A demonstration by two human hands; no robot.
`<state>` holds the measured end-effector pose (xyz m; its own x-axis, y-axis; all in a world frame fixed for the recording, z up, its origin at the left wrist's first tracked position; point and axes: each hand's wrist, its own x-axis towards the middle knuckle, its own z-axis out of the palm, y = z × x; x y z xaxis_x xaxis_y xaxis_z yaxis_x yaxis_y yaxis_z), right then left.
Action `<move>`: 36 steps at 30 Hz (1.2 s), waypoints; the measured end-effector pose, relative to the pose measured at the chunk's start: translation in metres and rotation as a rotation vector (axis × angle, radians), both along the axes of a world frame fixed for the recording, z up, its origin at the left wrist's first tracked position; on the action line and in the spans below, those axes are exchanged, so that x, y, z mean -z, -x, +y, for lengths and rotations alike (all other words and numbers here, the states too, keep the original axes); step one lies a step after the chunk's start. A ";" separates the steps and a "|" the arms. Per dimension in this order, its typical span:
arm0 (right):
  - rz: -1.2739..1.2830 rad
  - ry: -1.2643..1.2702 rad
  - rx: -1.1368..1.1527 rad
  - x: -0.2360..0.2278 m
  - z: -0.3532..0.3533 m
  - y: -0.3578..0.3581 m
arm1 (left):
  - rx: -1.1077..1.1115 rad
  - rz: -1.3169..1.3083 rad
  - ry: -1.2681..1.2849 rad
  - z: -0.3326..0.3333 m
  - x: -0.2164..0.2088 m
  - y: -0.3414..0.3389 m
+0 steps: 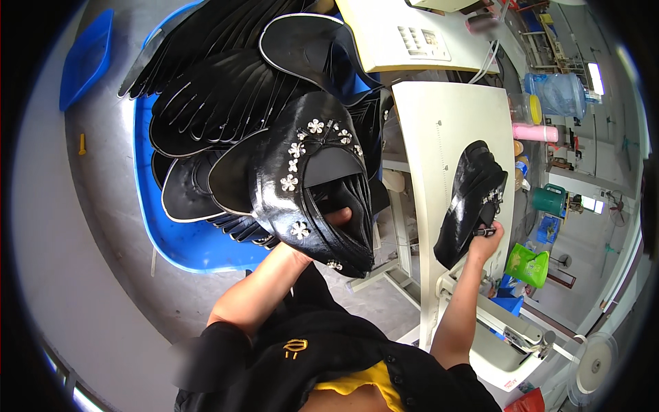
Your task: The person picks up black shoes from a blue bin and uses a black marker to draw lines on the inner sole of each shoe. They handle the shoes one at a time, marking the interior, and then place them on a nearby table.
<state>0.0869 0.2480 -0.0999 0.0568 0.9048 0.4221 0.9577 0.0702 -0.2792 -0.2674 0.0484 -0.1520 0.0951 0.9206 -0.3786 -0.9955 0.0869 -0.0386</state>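
My left hand point(298, 255) is closed around a thick bundle of glossy black shoe uppers point(278, 172), nested in one another. White flower-shaped ornaments with shiny stones run along the outermost one. One finger shows inside the bundle's opening; the others are hidden. Over the cream table, my right hand point(489, 242) grips the lower edge of a second, smaller bundle of shoe uppers point(467, 202), which also carries sparkling ornaments. Behind the left bundle, more black uppers point(226, 110) with pale edges lie fanned out in a big blue tub point(147, 206).
A sewing machine table point(419, 123) stands to my right, with a handwheel-like round part point(596, 364) at lower right. Beyond it are a pink bottle point(535, 132), a large water jug point(559, 95) and a green basket point(527, 265). A blue tray point(88, 58) leans at far left.
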 end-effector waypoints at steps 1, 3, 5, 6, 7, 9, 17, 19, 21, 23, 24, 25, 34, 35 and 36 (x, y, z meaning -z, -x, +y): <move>-0.019 0.003 0.087 -0.011 -0.004 0.018 | -0.013 0.029 -0.006 0.000 -0.001 0.000; 0.143 -0.201 -0.103 -0.023 -0.015 0.042 | -0.004 0.019 -0.034 -0.001 -0.002 0.001; 0.304 -0.196 -0.264 -0.044 -0.037 0.093 | -0.028 0.066 -0.027 0.001 0.000 0.000; 0.389 -0.082 -0.334 -0.056 -0.056 0.133 | -0.044 0.095 -0.017 -0.001 0.001 0.000; 0.618 0.141 -0.510 -0.063 -0.069 0.163 | -0.065 0.085 -0.016 -0.002 0.002 0.000; 0.887 0.428 -0.793 -0.056 -0.084 0.200 | -0.110 0.067 -0.019 0.000 0.004 -0.003; 0.630 0.786 -0.964 -0.015 -0.073 0.273 | -0.162 0.212 -0.035 0.000 0.001 -0.012; 0.676 0.832 -0.913 -0.009 -0.069 0.279 | -0.145 0.074 -0.104 0.001 0.000 -0.006; 0.732 0.858 -0.889 -0.006 -0.064 0.283 | -0.190 -0.018 -0.098 0.006 0.003 -0.006; 0.687 0.829 -0.996 -0.003 -0.062 0.284 | -0.230 0.034 -0.084 0.012 0.005 -0.007; 0.664 0.812 -1.049 -0.002 -0.061 0.284 | -0.248 0.059 -0.078 0.014 0.007 -0.007; 0.729 0.849 -1.048 -0.005 -0.062 0.285 | -0.262 0.092 -0.071 0.015 0.016 -0.011; 0.549 0.761 -1.087 -0.003 -0.049 0.279 | -0.290 0.249 -0.087 0.013 -0.014 0.001; 0.732 0.801 -0.916 -0.015 -0.059 0.284 | -0.309 0.260 -0.097 0.014 -0.017 0.003; 0.915 0.824 -0.825 -0.018 -0.060 0.282 | -0.305 0.278 -0.061 0.013 -0.013 0.000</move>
<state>-0.1948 0.1880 -0.0815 -0.6231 0.7740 -0.1125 0.2010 0.0195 -0.9794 -0.2677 0.0618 -0.1389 -0.2839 0.9123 -0.2953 -0.9476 -0.2199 0.2315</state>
